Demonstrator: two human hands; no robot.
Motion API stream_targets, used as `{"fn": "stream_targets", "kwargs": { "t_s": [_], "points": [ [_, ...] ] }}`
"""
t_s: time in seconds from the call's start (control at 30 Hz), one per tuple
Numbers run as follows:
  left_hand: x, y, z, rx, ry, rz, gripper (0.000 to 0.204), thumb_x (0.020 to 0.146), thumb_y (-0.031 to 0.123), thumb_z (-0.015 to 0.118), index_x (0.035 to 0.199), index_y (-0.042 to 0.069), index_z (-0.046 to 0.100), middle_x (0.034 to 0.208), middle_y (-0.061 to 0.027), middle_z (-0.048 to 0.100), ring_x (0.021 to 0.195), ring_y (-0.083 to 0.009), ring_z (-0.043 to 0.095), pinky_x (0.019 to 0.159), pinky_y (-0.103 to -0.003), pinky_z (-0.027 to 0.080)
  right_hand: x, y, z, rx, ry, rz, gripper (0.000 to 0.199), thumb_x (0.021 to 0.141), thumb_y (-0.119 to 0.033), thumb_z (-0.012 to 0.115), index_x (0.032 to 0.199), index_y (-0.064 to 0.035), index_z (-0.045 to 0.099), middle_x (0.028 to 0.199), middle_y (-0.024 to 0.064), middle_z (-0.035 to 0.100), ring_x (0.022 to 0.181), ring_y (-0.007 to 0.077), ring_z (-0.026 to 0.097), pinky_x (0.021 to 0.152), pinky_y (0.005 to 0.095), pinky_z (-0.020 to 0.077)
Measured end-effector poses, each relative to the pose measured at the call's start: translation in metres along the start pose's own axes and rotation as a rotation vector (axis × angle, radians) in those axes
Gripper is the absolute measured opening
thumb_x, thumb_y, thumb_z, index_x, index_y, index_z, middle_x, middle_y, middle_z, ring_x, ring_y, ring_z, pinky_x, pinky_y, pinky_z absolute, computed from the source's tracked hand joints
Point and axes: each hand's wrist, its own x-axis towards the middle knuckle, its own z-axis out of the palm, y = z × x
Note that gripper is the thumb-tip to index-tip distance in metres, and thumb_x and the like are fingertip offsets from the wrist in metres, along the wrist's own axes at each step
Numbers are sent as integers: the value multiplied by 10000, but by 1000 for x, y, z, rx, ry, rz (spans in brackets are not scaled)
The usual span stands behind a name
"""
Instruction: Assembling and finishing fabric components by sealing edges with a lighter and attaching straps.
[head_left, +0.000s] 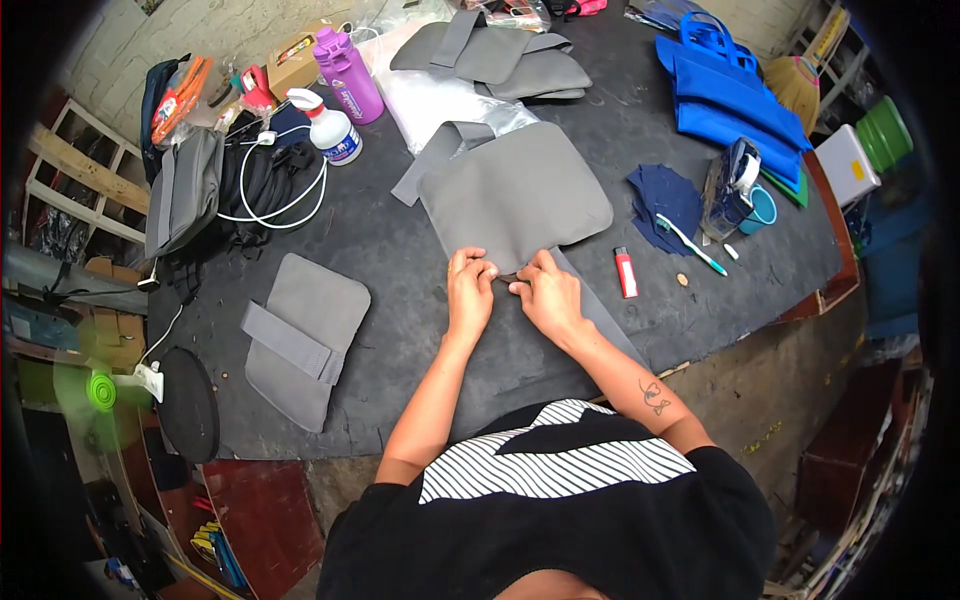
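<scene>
A grey padded fabric panel (515, 185) with rounded corners lies in front of me on the dark table. My left hand (470, 290) pinches its near edge, fingers closed. Close beside it, my right hand (546, 296) pinches the same edge, thumb and fingers together. Between the two hands the edge looks slightly puckered, with a small dark gap. A grey strap (600, 312) runs from under the panel past my right forearm. Another strap (440, 152) sticks out at the panel's far left. To the left rests a second grey panel (318, 300) with a strap across it.
Several more grey panels (500, 55) lie at the back. A purple bottle (348, 78) and white spray bottle (328, 130) stand back left. Right are a red lighter (625, 272), a toothbrush (692, 245), navy cloth (662, 205) and blue bags (725, 90). A green fan (102, 390) is left.
</scene>
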Motion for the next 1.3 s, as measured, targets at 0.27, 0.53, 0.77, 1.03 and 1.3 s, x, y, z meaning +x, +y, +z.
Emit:
{"fn": "stream_targets", "kwargs": {
  "t_s": [0.27,0.53,0.77,1.03,1.3],
  "points": [
    [-3,-5,2,83,64,104,39,820,-31,603,796,-39,633,1064,-114,568,852,-203,599,691,-297,499,0,-2,7,-40,-13,17,161,754,-194,713,751,-39,673,846,94,552,631,290,628,591,410,499],
    [0,-7,-5,-154,220,2,44,864,-25,533,838,-24,568,926,-102,591,770,-208,588,696,-291,473,4,-4,-11,24,-14,67,156,764,-181,707,783,-31,666,860,93,556,670,295,631,632,411,503],
    [3,21,-3,-291,180,121,157,943,63,485,824,-22,539,913,-71,568,747,-123,565,666,-257,478,10,-2,-45,148,204,100,203,778,-201,707,899,-47,653,920,97,559,738,312,626,660,419,495],
    [29,61,38,-34,-49,440,58,804,35,653,826,-8,621,888,-101,619,799,-265,606,732,-355,481,12,81,-48,663,152,429,301,770,-124,720,991,-7,553,855,94,635,787,156,609,689,288,483],
    [38,53,62,245,-104,628,30,771,24,643,774,16,614,905,-77,596,815,-286,600,706,-389,489,-2,92,-20,789,-5,497,365,709,25,713,1003,-27,503,770,56,625,747,105,603,661,250,478]
  ]
}}
